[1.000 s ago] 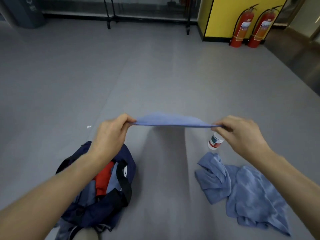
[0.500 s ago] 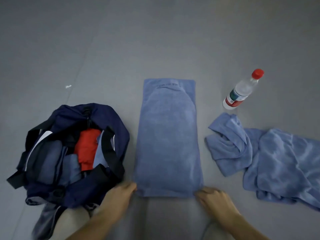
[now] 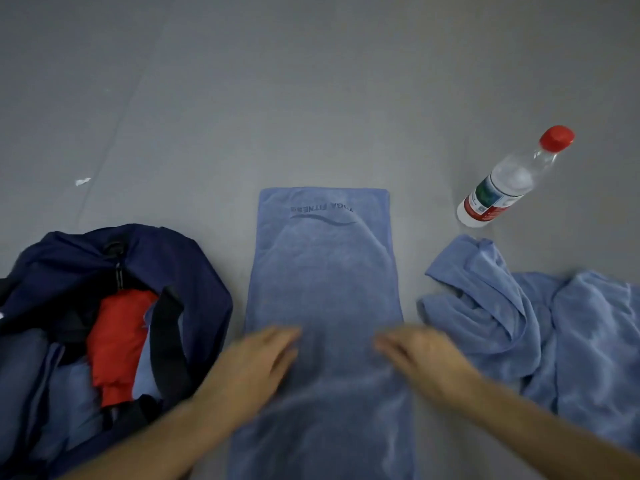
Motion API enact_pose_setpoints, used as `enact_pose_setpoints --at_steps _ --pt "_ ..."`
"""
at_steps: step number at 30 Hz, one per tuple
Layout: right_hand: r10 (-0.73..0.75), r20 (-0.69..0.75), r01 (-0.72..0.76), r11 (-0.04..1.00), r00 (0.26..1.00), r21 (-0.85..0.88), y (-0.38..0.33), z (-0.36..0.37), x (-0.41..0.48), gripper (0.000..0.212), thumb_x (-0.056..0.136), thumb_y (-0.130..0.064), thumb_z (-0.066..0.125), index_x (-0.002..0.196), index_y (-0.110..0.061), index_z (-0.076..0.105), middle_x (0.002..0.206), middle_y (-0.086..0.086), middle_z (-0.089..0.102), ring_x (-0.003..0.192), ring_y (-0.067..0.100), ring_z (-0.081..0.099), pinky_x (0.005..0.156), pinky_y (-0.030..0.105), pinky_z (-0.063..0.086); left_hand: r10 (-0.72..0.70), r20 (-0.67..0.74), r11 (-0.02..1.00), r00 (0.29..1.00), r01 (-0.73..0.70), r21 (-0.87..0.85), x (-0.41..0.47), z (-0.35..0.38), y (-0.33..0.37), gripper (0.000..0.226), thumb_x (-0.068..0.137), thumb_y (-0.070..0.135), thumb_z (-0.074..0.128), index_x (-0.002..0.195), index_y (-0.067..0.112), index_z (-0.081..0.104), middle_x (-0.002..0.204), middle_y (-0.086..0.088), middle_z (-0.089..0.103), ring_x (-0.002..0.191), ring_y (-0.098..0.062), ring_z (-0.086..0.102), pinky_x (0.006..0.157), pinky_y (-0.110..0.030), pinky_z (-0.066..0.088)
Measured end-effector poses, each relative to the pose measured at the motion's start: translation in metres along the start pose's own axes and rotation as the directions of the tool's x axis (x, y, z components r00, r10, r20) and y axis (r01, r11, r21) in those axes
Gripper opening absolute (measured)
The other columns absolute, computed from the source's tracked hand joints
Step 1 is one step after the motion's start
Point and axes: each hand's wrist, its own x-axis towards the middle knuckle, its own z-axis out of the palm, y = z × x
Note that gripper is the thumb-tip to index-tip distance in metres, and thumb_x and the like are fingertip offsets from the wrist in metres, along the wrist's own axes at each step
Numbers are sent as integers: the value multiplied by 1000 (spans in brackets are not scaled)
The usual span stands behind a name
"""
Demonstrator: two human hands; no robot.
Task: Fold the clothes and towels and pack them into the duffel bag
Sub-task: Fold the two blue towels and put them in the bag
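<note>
Slid forward off near corners onto flat towel (image 3: 325,289), lying between duffel bag (image 3: 194,265) and crumpled towel (image 3: 554,323); pressed by left hand (image 3: 256,362), right hand (image 3: 422,358), fingers straight, together; risk of bunching cloth, skewing fold, through uneven push.

The left forearm (image 3: 156,441) and right forearm (image 3: 540,431) are bare all the way to the picture's lower edge. Both taper toward the wrist. The left hand (image 3: 258,362) and right hand (image 3: 420,356) are bare too. Blur smears both hands, so nails and finer finger detail cannot be made out.
</note>
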Motion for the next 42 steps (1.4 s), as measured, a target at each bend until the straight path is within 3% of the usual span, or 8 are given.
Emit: enact_pose_setpoints --at_steps 5,8,13,17,22,27,34,42 --pt "133 -168 -140 990 977 -34 31 -55 130 54 106 -46 35 157 -32 26 165 -1 23 150 23 25 119 38 24 -171 -29 983 985 172 57 160 -15 -38 52 105 22 46 155 12 34 155 -9 42 139 -30 43 108 -39 37" --pt "200 -207 -227 967 958 -116 48 -58 170 59 106 -48 25 160 -31 7 168 4 2 154 25 3 124 45 9 -248 87 956 965 229 186 208 -20 -68 61 106 27 41 160 15 16 166 -6 19 148 -30 27 114 -42 30" --pt "157 -158 -204 916 975 -346 70 -47 193 69 99 -62 10 160 -32 -1 168 0 -5 154 25 -2 121 56 5 -229 181 952 957 181 246 243 -22 -112 67 106 30 40 160 19 3 167 -11 5 153 -29 8 124 -40 13" --pt "116 -174 -170 925 978 -339 90 -58 205 70 98 -63 6 160 -31 2 168 -2 0 155 23 -1 122 57 3 -222 80 944 972 193 269 256 -21 -132 55 105 25 43 157 16 27 162 -14 25 146 -36 29 120 -44 26" --pt "102 -209 -163 939 973 -304 101 -75 227 56 106 -47 22 159 -30 13 168 0 9 154 24 4 121 55 6 -215 -139 932 967 246 266 274 -33 -132 32 97 17 59 129 19 62 123 -19 57 111 -44 53 94 -49 46" --pt "93 -397 -184 963 913 -198 86 -86 243 50 99 -37 53 147 -26 42 144 4 45 134 31 40 110 48 29 -350 -86 905 933 361 227 290 -37 -133 13 89 18 67 102 18 68 108 -20 61 106 -44 56 92 -48 48" --pt "310 -178 -296 950 934 104 67 -122 261 31 90 -10 56 119 -19 60 113 6 65 109 28 59 87 33 46 -409 -155 912 899 409 -32 270 -62 -118 5 91 16 63 95 19 60 92 -3 61 86 -25 54 74 -33 38" --pt "284 -446 -19 859 849 512 52 -109 153 12 87 -20 65 89 -29 72 78 -3 64 71 7 54 73 38 50 -312 -296 942 903 253 -222 194 -87 -76 10 94 21 61 96 30 66 93 7 65 74 3 56 71 -9 41"
